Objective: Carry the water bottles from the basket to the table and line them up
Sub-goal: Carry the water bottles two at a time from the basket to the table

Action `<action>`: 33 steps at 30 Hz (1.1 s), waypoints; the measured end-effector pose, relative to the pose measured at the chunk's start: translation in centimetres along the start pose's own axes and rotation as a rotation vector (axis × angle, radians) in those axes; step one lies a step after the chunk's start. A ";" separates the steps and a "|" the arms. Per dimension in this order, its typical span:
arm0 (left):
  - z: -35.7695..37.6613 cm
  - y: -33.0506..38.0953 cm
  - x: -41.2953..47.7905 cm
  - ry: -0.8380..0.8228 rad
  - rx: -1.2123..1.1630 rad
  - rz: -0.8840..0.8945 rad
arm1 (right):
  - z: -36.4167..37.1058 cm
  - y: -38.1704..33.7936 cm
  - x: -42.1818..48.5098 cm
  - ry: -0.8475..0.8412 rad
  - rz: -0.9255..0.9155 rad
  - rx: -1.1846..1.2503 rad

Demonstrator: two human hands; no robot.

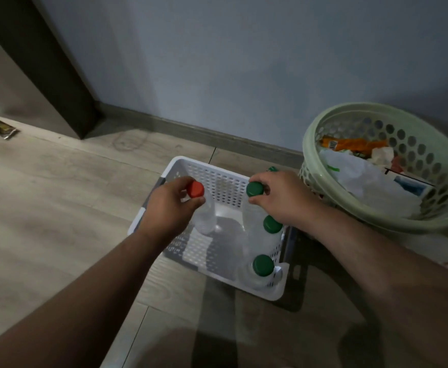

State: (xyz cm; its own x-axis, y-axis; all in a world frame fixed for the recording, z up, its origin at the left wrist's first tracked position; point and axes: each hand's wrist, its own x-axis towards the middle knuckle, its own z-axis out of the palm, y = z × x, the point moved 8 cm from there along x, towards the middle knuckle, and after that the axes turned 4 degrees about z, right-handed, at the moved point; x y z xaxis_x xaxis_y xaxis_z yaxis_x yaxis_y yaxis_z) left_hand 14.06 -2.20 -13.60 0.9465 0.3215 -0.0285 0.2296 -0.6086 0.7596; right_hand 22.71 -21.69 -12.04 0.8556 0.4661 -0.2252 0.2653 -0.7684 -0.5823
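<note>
I log one view only: head-worn wide-angle camera. Faces forward, pitched steeply down at floor (pixel 58 208). White basket (pixel 207 166) close, just below centre. Wall (pixel 244 62) fills upper frame, lines bowed at edges.

Wall (pixel 244 62): plain blue-grey, facing me at 12 o'clock.
Skirting (pixel 191 132): grey strip along the wall's foot.
Floor (pixel 58 195): pale wood-look planks beneath me.
Dark panel (pixel 45 57): upright at 10 o'clock, reaching the floor.
Wrapper (pixel 1 128): small, on the floor at 9 o'clock.
Green bin (pixel 371 108): round, perforated, at 2 o'clock, holding rubbish.
Light: dim, with soft shadows at 6 o'clock.
</note>
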 end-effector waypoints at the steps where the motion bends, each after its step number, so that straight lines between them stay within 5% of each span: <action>1: -0.5 -0.5 -0.1 0.009 0.017 -0.007 | 0.1 -0.4 0.2 -0.009 -0.022 0.008; 14: -1.6 -2.5 -1.3 -0.026 0.007 -0.045 | 3.5 -4.3 2.6 -0.138 -0.135 0.066; 25: 0.9 -4.4 -0.6 -0.140 -0.035 -0.122 | 7.7 -2.6 5.0 -0.605 -0.092 0.038; 33: 2.6 -5.8 0.0 -0.204 0.007 -0.210 | 9.3 -1.8 5.2 -0.593 -0.087 0.044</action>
State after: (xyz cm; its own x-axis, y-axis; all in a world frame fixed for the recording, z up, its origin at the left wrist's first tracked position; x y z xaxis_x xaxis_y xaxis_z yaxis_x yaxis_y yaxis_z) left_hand 13.35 -0.56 -19.75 0.9038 0.2893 -0.3153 0.4265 -0.5492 0.7186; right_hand 22.60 -13.84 -19.42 0.4343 0.7015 -0.5651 0.2938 -0.7033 -0.6473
